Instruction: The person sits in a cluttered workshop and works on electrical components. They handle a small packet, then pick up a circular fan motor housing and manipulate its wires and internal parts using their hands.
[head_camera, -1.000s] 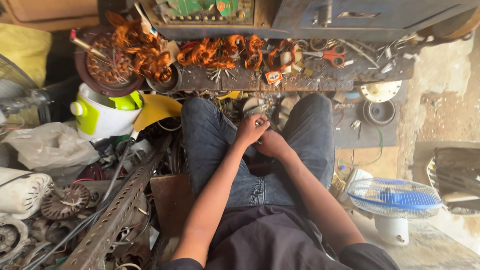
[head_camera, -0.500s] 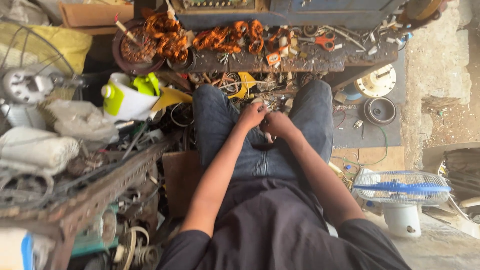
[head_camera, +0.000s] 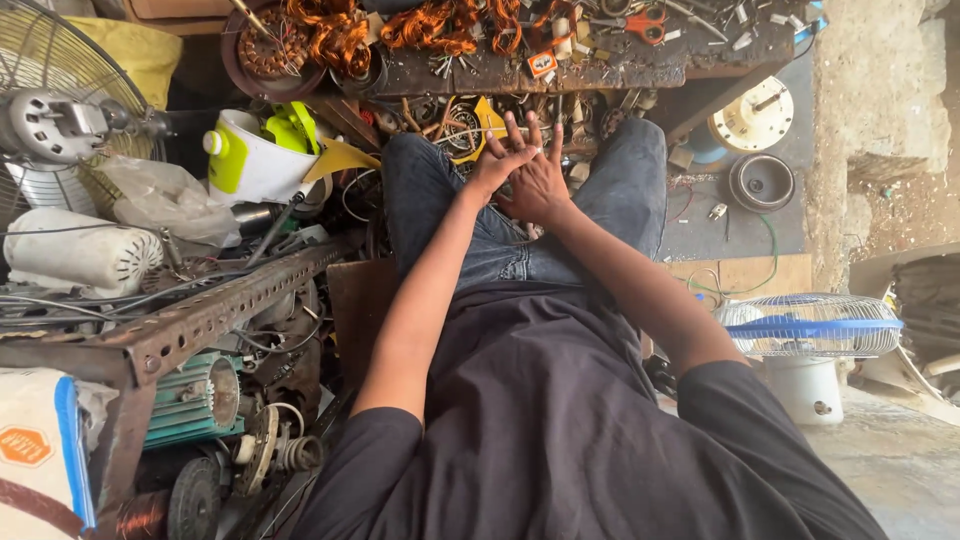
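Both grips empty, fingers spread: left hand lay across right hand above knees, just short of bench littered with copper coils

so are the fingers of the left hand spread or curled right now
Spread: the left hand has its fingers fanned straight out, resting against the right hand above the knees. It holds nothing visible.
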